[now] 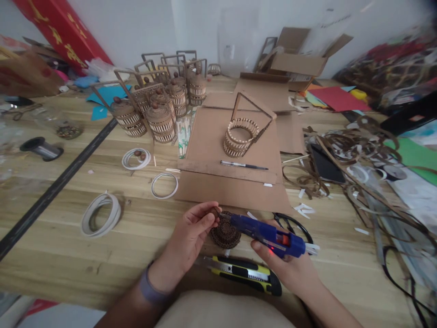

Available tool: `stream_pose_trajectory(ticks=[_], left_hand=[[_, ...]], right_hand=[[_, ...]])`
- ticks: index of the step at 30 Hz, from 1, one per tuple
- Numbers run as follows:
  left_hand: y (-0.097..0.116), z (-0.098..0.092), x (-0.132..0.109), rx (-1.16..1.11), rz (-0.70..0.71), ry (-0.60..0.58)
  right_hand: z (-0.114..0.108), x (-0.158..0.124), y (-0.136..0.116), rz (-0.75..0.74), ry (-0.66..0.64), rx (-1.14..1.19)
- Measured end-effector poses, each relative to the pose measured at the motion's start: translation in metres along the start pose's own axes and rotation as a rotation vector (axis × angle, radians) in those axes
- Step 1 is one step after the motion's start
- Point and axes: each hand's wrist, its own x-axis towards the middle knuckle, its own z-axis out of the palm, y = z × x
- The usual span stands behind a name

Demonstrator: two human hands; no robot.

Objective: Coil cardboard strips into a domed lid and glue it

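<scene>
Right hand (290, 266) grips a blue hot glue gun (269, 234), fingers closed round its handle, nozzle aimed at a small brown bead pinched in the left hand (194, 230). Below the nozzle a round woven cardboard lid (225, 233) rests on the wooden table (68, 255), and a yellow utility knife (244, 272) lies just beside both wrists.

Cluttered craft room, plain pale wall behind.
A light wooden tabletop (68, 255) stretched to the white wall (136, 27); soft, even light fell over it.
</scene>
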Motion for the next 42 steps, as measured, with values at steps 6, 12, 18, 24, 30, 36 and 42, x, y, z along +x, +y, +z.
stream_pose_trajectory(ticks=[6, 12, 18, 24, 30, 36, 42], left_hand=[[0.000, 0.001, 0.000, -0.007, -0.001, -0.001], [0.001, 0.002, 0.000, -0.029, -0.018, 0.003], [0.000, 0.002, 0.000, -0.037, -0.012, -0.004], [-0.001, 0.002, 0.000, -0.041, -0.004, 0.002], [0.000, 0.003, 0.000, -0.039, -0.002, 0.002], [0.000, 0.003, 0.000, -0.026, 0.000, 0.002], [0.000, 0.002, 0.000, -0.023, 0.000, -0.011]], right_hand=[[-0.003, 0.005, 0.001, -0.095, -0.073, 0.055], [-0.005, 0.005, -0.005, -0.127, -0.122, 0.079], [-0.005, 0.004, -0.007, -0.135, -0.081, 0.050], [-0.006, 0.006, -0.010, -0.141, -0.032, 0.012], [-0.007, 0.006, -0.010, -0.178, -0.003, -0.033], [-0.007, 0.006, -0.009, -0.212, 0.021, -0.058], [-0.007, 0.005, -0.007, -0.227, 0.021, -0.070]])
